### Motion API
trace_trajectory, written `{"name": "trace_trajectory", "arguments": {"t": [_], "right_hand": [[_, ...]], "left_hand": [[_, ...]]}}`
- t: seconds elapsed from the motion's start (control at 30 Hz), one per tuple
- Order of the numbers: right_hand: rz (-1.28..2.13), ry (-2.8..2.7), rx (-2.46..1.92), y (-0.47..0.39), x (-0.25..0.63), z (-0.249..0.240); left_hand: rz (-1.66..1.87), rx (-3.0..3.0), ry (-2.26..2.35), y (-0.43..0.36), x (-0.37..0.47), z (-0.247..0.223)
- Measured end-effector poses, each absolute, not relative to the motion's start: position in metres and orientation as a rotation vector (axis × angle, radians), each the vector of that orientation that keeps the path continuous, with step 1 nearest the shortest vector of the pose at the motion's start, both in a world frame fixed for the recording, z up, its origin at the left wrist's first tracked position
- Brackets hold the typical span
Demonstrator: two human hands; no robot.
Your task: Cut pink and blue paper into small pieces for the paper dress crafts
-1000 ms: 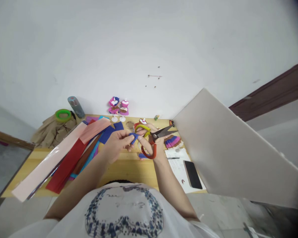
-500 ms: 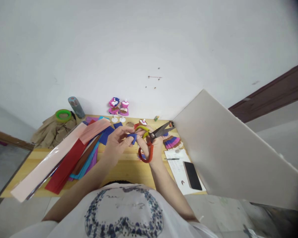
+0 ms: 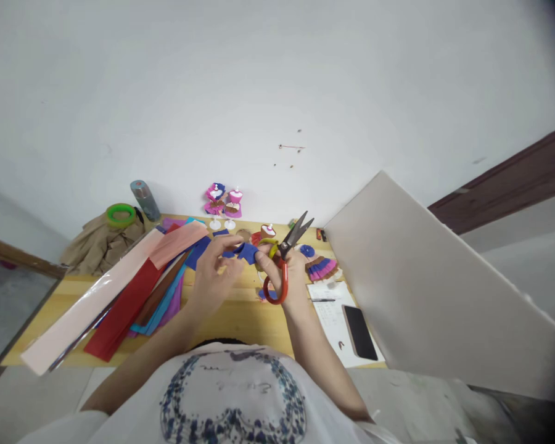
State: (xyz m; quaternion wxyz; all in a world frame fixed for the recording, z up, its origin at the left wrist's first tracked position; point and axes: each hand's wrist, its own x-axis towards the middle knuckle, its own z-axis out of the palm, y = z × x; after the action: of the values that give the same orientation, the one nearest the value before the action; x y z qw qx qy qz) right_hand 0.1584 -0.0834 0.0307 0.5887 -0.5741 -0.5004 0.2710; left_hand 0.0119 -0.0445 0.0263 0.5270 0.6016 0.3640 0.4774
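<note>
In my right hand [image 3: 292,271] is a pair of scissors [image 3: 290,243] with one yellow and one red handle loop, the blades parted and pointing up and away. The same hand's thumb and fingers also pinch a small folded strip of blue crepe paper [image 3: 247,253]. My left hand [image 3: 215,268] is just left of that strip, thumb and fingers apart around its free end; whether a fingertip touches it is hard to tell. Below the hands, a small blue piece [image 3: 267,295] lies on the wooden table [image 3: 231,314].
Crepe paper strips [image 3: 120,308] in several colours cover the table's left side, near a bottle [image 3: 145,200] and green tape roll [image 3: 121,214]. Two dressed mini mannequins [image 3: 215,203] stand by the wall. At right are a ruffled piece [image 3: 322,269], a phone [image 3: 361,333], paper [image 3: 326,314] and a white board [image 3: 420,290].
My left thumb and fingers have spread from their pinch on the blue strip, which now shows more. The scissors have turned to point more upward, their blades still parted.
</note>
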Motion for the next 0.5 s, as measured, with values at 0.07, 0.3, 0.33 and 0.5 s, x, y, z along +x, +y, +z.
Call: {"name": "trace_trajectory", "arguments": {"t": [0.07, 0.3, 0.33, 0.5], "right_hand": [[0.651, -1.141, -1.338, -0.082, 0.156, 0.032], [0.905, -1.105, -1.195, -0.08, 0.146, 0.03], [0.927, -1.089, -1.182, -0.08, 0.146, 0.029], [0.929, -1.052, -1.178, -0.079, 0.156, 0.026]], "left_hand": [[1.185, 1.475, 0.854, -0.046, 0.012, 0.025], [1.082, 1.218, 0.839, -0.034, 0.018, 0.029], [1.064, 1.188, 0.795, -0.031, 0.018, 0.03], [0.949, 1.182, 0.755, -0.022, 0.014, 0.032]]}}
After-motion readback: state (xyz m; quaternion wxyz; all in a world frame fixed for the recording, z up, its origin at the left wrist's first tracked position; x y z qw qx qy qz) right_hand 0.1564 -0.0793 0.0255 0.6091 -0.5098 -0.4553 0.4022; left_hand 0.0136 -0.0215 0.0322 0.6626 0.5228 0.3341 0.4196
